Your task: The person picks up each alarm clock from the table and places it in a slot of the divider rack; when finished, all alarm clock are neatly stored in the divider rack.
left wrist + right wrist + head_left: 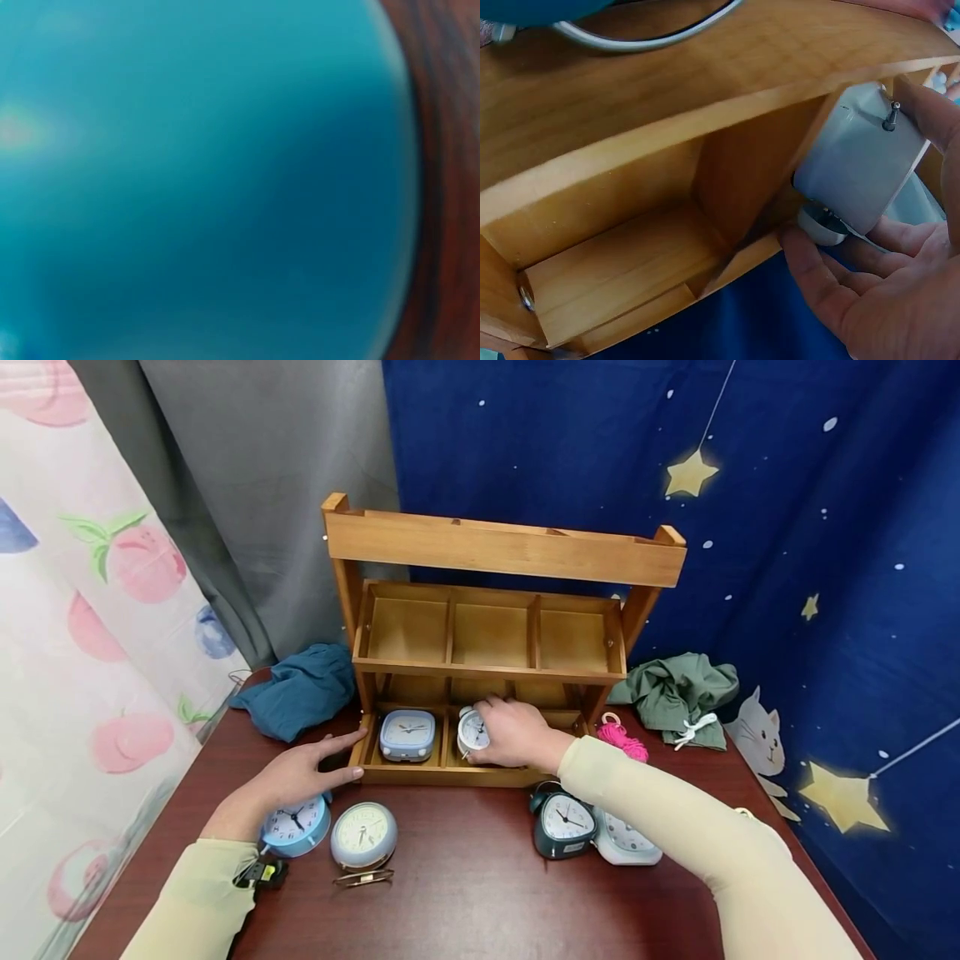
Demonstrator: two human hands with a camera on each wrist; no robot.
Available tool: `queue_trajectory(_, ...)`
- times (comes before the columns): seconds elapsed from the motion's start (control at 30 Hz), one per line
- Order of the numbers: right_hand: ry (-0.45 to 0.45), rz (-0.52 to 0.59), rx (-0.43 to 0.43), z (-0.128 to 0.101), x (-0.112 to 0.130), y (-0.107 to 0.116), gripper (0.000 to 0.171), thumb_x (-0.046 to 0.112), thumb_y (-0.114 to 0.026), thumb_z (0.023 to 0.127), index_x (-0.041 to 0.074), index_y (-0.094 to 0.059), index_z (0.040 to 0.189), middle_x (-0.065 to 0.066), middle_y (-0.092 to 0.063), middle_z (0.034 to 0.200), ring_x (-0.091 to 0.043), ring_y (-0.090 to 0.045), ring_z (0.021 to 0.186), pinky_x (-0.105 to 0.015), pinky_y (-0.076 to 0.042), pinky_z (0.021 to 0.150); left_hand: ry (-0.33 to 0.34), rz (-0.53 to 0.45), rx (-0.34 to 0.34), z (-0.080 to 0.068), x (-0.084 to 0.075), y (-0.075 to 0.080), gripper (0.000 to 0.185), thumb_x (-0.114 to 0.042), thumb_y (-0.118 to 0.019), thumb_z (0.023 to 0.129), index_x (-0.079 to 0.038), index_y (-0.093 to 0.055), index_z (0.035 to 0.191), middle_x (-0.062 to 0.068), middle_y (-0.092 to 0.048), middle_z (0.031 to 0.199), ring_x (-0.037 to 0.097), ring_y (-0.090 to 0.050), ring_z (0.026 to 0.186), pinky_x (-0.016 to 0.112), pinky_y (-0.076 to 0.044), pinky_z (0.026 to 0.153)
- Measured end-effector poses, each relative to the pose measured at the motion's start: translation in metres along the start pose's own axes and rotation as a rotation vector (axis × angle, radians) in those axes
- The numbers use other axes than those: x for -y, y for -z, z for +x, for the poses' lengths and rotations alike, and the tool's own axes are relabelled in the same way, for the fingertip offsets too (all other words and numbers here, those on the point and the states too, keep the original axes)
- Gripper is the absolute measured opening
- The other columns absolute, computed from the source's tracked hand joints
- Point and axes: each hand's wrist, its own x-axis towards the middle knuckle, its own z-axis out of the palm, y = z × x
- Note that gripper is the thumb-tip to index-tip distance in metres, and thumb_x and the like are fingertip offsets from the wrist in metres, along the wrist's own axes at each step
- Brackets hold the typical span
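My right hand (pixel 513 732) pinches the small white clock (pixel 472 732) by its sides in the rack's (pixel 495 550) lower middle compartment, light but likely slippery, while my left hand (pixel 300 770) rests spread against the rack's lower left corner.

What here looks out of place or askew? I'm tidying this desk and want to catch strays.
Two crumpled cloths lie bunched beside the wooden organizer: a blue cloth on its left and a green cloth on its right. A loose pink cord sits on the table. The clocks look undamaged.
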Motion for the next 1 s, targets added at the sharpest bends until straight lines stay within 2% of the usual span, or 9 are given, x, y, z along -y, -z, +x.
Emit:
queue_trajectory(0.17, -0.005, -0.008, 0.002, 0.002, 0.003, -0.007, 0.084, 0.063, -0.093, 0.081, 0.007, -0.069, 0.139, -0.007, -0.071, 0.122, -0.028, -0.074, 0.101, -0.046, -0.064, 0.078, 0.000, 0.002, -0.002, 0.000, 0.001, 0.000, 0.089, -0.079, -0.064, 0.100, -0.030, -0.045, 0.173, 0.027, -0.045, 0.170, 0.056, -0.039, 0.158, 0.079, -0.040, 0.117)
queue_trajectory(0.33, -0.016, -0.016, 0.012, 0.001, 0.005, -0.010, 0.080, 0.060, -0.094, 0.082, 0.007, -0.070, 0.138, -0.012, -0.072, 0.130, -0.030, -0.075, 0.102, -0.048, -0.065, 0.077, 0.004, 0.002, -0.003, 0.000, 0.000, -0.001, 0.090, -0.080, -0.063, 0.100, -0.031, -0.045, 0.173, 0.027, -0.045, 0.170, 0.056, -0.038, 0.158, 0.079, -0.040, 0.117)
queue_trajectory(0.57, -0.011, -0.042, 0.035, 0.001, 0.007, -0.013, 0.092, 0.064, -0.092, 0.085, 0.003, -0.064, 0.147, -0.021, -0.065, 0.149, -0.035, -0.075, 0.116, -0.049, -0.066, 0.086, 0.008, 0.001, -0.001, 0.000, 0.000, -0.001, 0.090, -0.079, -0.064, 0.100, -0.031, -0.045, 0.173, 0.028, -0.045, 0.170, 0.056, -0.038, 0.158, 0.079, -0.040, 0.117)
queue_trajectory(0.67, -0.008, -0.044, 0.042, 0.001, 0.007, -0.013, 0.095, 0.068, -0.090, 0.086, 0.003, -0.063, 0.149, -0.020, -0.065, 0.148, -0.035, -0.074, 0.116, -0.049, -0.066, 0.087, 0.006, 0.002, -0.002, 0.000, 0.000, -0.001, 0.089, -0.079, -0.064, 0.100, -0.030, -0.045, 0.173, 0.029, -0.045, 0.170, 0.056, -0.038, 0.158, 0.079, -0.040, 0.117)
queue_trajectory(0.83, -0.011, -0.006, 0.030, -0.003, 0.003, -0.005, 0.094, 0.075, -0.082, 0.089, 0.004, -0.063, 0.147, -0.016, -0.068, 0.136, -0.033, -0.074, 0.111, -0.049, -0.065, 0.087, 0.001, 0.006, 0.000, 0.000, 0.000, -0.001, 0.089, -0.078, -0.064, 0.101, -0.029, -0.045, 0.173, 0.029, -0.045, 0.170, 0.057, -0.039, 0.157, 0.079, -0.040, 0.117)
queue_trajectory(1.0, -0.016, 0.078, 0.005, -0.019, -0.008, 0.014, 0.094, 0.075, -0.078, 0.093, 0.006, -0.060, 0.154, -0.018, -0.066, 0.142, -0.035, -0.073, 0.118, -0.052, -0.063, 0.097, -0.003, 0.008, 0.002, 0.000, 0.000, 0.000, 0.089, -0.077, -0.064, 0.101, -0.029, -0.044, 0.173, 0.027, -0.045, 0.170, 0.057, -0.038, 0.157, 0.079, -0.040, 0.117)
